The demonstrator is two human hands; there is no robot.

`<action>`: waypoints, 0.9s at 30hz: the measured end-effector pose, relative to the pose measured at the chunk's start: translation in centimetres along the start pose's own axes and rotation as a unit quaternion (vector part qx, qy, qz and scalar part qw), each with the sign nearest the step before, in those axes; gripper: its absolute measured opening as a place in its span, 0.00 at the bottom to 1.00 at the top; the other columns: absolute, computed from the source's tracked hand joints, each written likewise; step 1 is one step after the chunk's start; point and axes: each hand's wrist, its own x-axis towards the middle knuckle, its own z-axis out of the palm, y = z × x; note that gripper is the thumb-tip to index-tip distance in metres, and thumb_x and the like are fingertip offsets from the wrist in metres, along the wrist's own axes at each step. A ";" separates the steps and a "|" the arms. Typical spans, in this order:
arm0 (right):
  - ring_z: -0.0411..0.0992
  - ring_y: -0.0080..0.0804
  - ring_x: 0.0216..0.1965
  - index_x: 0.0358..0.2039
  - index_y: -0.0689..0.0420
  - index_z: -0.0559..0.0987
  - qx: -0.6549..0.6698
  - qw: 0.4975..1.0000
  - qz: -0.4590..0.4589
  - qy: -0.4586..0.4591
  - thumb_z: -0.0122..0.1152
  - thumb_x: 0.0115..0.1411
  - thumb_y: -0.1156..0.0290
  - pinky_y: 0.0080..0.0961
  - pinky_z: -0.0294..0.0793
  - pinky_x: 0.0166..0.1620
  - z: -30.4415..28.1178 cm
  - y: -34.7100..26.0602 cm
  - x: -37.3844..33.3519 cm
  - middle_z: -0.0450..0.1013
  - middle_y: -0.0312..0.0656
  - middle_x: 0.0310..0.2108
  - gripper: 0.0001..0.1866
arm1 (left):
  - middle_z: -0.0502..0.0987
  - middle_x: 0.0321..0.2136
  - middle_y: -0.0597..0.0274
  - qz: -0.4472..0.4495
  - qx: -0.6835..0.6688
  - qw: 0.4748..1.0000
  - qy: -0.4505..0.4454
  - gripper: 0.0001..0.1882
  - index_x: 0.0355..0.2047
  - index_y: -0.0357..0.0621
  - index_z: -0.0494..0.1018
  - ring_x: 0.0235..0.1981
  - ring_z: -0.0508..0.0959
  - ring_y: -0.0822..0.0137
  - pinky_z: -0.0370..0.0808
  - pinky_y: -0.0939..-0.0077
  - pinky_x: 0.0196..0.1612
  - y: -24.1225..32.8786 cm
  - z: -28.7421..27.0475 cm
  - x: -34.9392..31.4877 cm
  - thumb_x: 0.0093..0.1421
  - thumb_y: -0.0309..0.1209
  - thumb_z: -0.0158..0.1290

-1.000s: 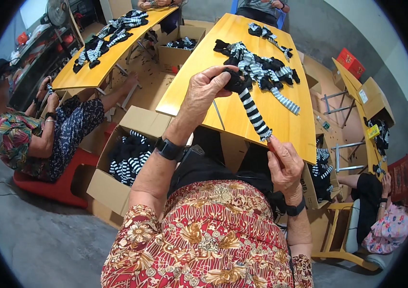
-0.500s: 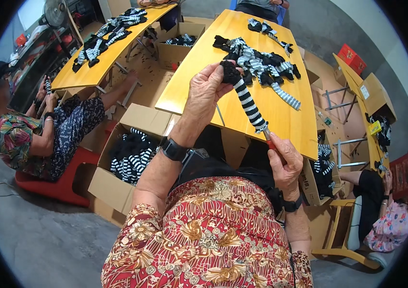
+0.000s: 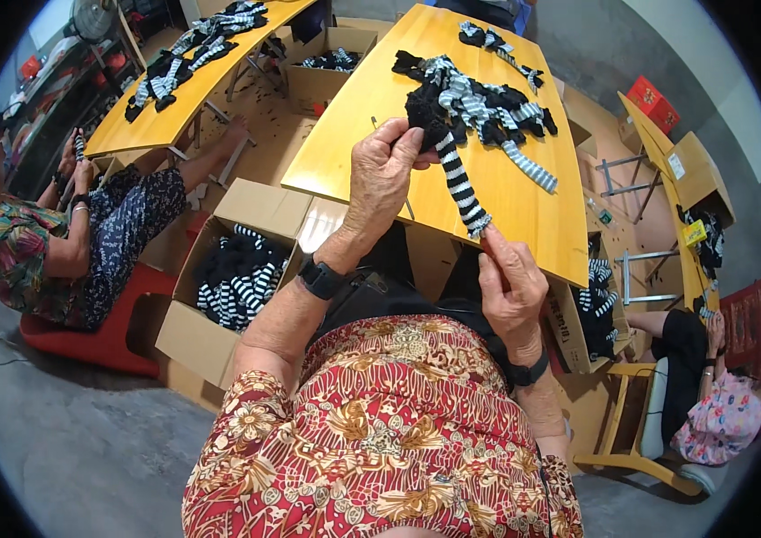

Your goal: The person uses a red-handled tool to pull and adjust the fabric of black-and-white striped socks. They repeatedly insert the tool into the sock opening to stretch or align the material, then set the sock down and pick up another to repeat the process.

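A black-and-white striped knit tube [image 3: 459, 184] with a bunched black end slants down over the near edge of the yellow table. My left hand [image 3: 383, 175] pinches its black end between thumb and fingers. At the tube's lower striped end is my right hand [image 3: 515, 287], its fingers curled and the index fingertip touching the knit edge. The red-handled metal tool that showed in this hand half a second ago is hidden behind the fingers or inside the tube. More striped and black knit pieces [image 3: 479, 103] lie heaped on the table beyond my hands.
The yellow table [image 3: 345, 152] stands before me. An open carton [image 3: 188, 345] of striped knits is at my left, another carton [image 3: 569, 332] at my right. One person [image 3: 40, 242] sits at the left on a red chair [image 3: 94, 345], another [image 3: 721, 412] at the far right.
My right hand has moved up and left against the tube's end, and the tool's red handle and metal shaft no longer show. My left hand keeps its pinch; the whole view has shifted slightly.
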 end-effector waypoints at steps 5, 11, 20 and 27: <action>0.74 0.31 0.28 0.47 0.62 0.77 0.060 0.994 0.068 -0.058 0.59 0.50 0.85 0.23 0.73 0.32 -1.8 -0.5 -0.1 0.75 0.46 0.31 0.21 | 0.80 0.39 0.56 -0.067 -0.154 0.985 0.029 0.12 0.43 0.37 0.72 0.37 0.81 0.70 0.78 0.79 0.41 -0.2 -1.3 0.9 0.67 0.33 0.46; 0.73 0.29 0.29 0.46 0.62 0.77 0.114 0.985 0.098 -0.088 0.58 0.51 0.85 0.21 0.72 0.34 -1.9 0.2 0.0 0.75 0.44 0.29 0.20 | 0.78 0.41 0.49 -0.117 -0.221 0.968 0.026 0.15 0.45 0.36 0.70 0.39 0.80 0.65 0.78 0.74 0.44 -0.3 -1.7 0.9 0.68 0.35 0.44; 0.72 0.26 0.29 0.46 0.62 0.78 0.210 0.958 0.165 -0.102 0.58 0.53 0.83 0.18 0.69 0.35 -2.1 0.8 -0.3 0.74 0.41 0.29 0.18 | 0.79 0.34 0.59 -0.089 -0.183 0.973 0.109 0.13 0.42 0.39 0.73 0.33 0.79 0.70 0.77 0.80 0.38 -1.5 -2.2 1.3 0.64 0.37 0.51; 0.70 0.21 0.30 0.47 0.62 0.78 0.217 0.957 0.181 -0.063 0.57 0.54 0.82 0.15 0.68 0.34 -1.6 0.7 -0.8 0.75 0.40 0.31 0.18 | 0.79 0.31 0.70 -0.117 -0.230 0.962 0.084 0.07 0.38 0.46 0.74 0.29 0.77 0.79 0.74 0.85 0.34 0.2 -1.8 1.0 0.61 0.32 0.55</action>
